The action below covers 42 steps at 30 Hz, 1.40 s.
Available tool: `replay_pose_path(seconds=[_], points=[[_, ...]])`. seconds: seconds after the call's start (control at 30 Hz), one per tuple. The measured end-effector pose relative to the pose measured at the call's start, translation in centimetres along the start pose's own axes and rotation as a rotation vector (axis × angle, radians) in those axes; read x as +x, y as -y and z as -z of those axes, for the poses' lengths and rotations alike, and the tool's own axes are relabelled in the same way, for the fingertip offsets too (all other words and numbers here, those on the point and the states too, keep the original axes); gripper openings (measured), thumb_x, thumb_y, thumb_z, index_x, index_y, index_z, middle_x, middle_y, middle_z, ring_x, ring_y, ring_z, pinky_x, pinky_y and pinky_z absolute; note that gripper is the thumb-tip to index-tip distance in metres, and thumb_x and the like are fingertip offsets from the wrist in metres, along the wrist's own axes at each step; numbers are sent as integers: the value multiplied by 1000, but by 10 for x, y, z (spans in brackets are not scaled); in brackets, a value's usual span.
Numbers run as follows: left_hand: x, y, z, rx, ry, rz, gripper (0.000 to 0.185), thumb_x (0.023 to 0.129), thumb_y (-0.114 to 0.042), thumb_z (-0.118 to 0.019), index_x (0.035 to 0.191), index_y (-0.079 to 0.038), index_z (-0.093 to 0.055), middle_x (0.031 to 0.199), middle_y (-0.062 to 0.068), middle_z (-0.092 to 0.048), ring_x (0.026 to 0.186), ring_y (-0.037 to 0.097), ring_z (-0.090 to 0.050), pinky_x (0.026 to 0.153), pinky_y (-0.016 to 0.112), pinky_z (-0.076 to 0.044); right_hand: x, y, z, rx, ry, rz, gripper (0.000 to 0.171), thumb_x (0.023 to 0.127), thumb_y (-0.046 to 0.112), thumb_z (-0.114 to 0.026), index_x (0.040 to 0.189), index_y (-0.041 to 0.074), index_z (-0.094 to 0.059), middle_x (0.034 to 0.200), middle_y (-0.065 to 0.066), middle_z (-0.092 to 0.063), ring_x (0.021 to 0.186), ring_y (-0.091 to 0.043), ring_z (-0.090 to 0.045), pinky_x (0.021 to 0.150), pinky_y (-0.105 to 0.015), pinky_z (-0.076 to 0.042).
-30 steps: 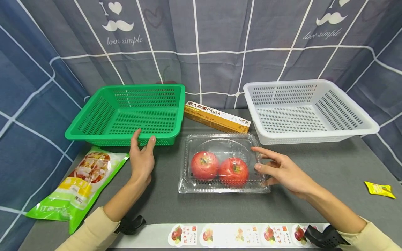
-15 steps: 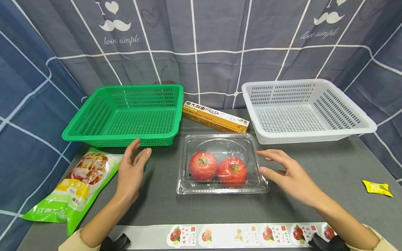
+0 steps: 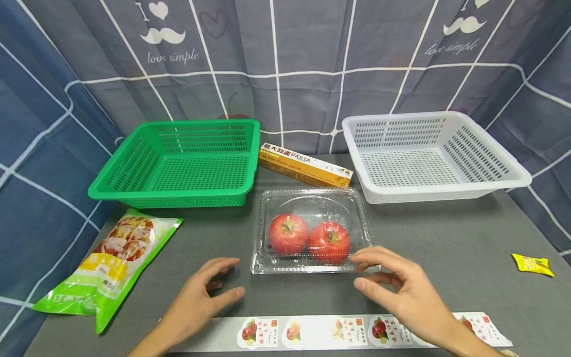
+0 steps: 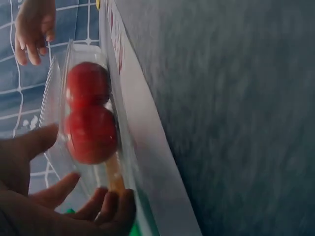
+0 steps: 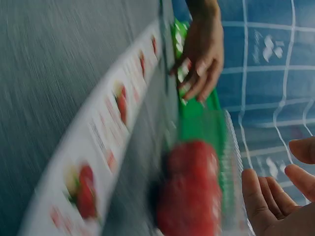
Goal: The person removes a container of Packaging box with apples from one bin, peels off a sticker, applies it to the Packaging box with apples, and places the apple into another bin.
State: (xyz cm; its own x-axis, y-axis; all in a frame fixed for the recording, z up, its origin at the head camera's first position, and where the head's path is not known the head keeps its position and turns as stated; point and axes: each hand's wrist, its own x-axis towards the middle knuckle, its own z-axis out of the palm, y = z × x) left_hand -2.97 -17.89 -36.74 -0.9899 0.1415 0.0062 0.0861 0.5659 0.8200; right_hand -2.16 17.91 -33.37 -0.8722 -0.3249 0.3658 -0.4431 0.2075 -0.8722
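Observation:
A clear plastic clamshell box (image 3: 272, 258) with two red tomatoes (image 3: 308, 235) inside lies shut in the middle of the grey table. My left hand (image 3: 209, 290) hovers in front of the box's left front corner, fingers loosely bent, holding nothing. My right hand (image 3: 383, 282) is by the right front corner with relaxed fingers; its fingertips (image 3: 363, 258) reach the box's rim and grip nothing. The left wrist view shows the tomatoes (image 4: 91, 115) beyond my left hand (image 4: 54, 201). In the blurred right wrist view a tomato (image 5: 189, 194) lies beside my right hand's fingers (image 5: 268, 201).
A green basket (image 3: 134, 191) stands at the back left and a white basket (image 3: 446, 191) at the back right. A pasta box (image 3: 305, 165) lies between them. A green food bag (image 3: 107, 263) lies at the left, a yellow packet (image 3: 533, 264) at the right, a sticker strip (image 3: 312, 332) along the front edge.
Both hands have drawn back toward me. The left hand left the green basket's front edge; the right moved from the box's right side to its front corner.

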Motion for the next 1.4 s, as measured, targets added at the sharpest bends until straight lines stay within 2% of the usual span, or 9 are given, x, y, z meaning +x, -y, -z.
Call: replay_pose_path(seconds=[0.13, 0.27, 0.4, 0.5, 0.67, 0.77, 0.9, 1.13, 1.4], points=[[-9, 1, -2, 140, 90, -59, 52, 78, -37, -84, 124, -20, -66, 118, -10, -60, 103, 13, -57, 87, 33, -49, -4, -8, -24, 104, 109, 12, 36, 88, -8, -67, 120, 9, -66, 116, -8, -62, 97, -21, -61, 74, -33, -56], [-13, 4, 1, 188, 180, -80, 53, 78, -46, -82, 125, -25, -64, 116, -15, -59, 100, 10, -55, 84, 35, -48, -5, -15, -44, 247, 244, -55, 31, 93, -3, -64, 121, 8, -65, 112, -13, -61, 93, -22, -63, 63, -36, -57], [-17, 10, 3, 201, 223, -155, 52, 79, -47, -81, 124, -25, -65, 113, -15, -61, 95, 8, -54, 80, 33, -47, -2, -18, -60, 286, 320, -125, 25, 94, 3, -65, 119, 7, -66, 109, -15, -62, 93, -24, -63, 67, -35, -57], [-19, 15, 3, 223, 235, -227, 51, 78, -45, -82, 122, -22, -66, 109, -14, -61, 92, 6, -53, 78, 32, -47, 2, -21, -74, 266, 342, -113, 23, 94, 6, -67, 117, 5, -67, 108, -12, -64, 98, -27, -62, 79, -33, -55], [-19, 22, 5, 232, 306, -239, 53, 76, -42, -84, 121, -22, -66, 104, -16, -57, 91, 3, -50, 75, 30, -45, 9, -24, -96, 336, 416, -153, 26, 93, 8, -68, 118, 2, -66, 112, -13, -63, 101, -22, -62, 86, -32, -53], [-19, 25, 5, 243, 316, -272, 55, 73, -41, -85, 121, -21, -66, 105, -16, -56, 93, 3, -51, 74, 30, -45, 12, -26, -107, 356, 462, -191, 29, 93, 10, -68, 120, 2, -65, 116, -12, -63, 104, -19, -62, 89, -31, -52], [-19, 29, 6, 251, 334, -311, 56, 71, -39, -87, 120, -20, -67, 104, -16, -54, 93, 4, -50, 73, 28, -44, 13, -27, -116, 359, 483, -245, 31, 93, 12, -68, 122, 2, -64, 119, -10, -63, 104, -15, -63, 89, -29, -51], [-17, 32, 9, 239, 424, -314, 44, 71, -29, -87, 110, -24, -67, 97, -19, -50, 88, 1, -46, 70, 26, -42, 14, -26, -119, 329, 494, -267, 36, 93, 12, -67, 126, 1, -62, 125, -13, -62, 103, -13, -64, 90, -27, -50], [-13, 31, 8, 253, 408, -385, 32, 71, -21, -86, 95, -28, -66, 84, -22, -49, 77, -4, -47, 64, 21, -41, 16, -24, -120, 279, 508, -278, 38, 93, 15, -67, 129, 2, -61, 127, -11, -62, 100, -10, -64, 88, -25, -50]])
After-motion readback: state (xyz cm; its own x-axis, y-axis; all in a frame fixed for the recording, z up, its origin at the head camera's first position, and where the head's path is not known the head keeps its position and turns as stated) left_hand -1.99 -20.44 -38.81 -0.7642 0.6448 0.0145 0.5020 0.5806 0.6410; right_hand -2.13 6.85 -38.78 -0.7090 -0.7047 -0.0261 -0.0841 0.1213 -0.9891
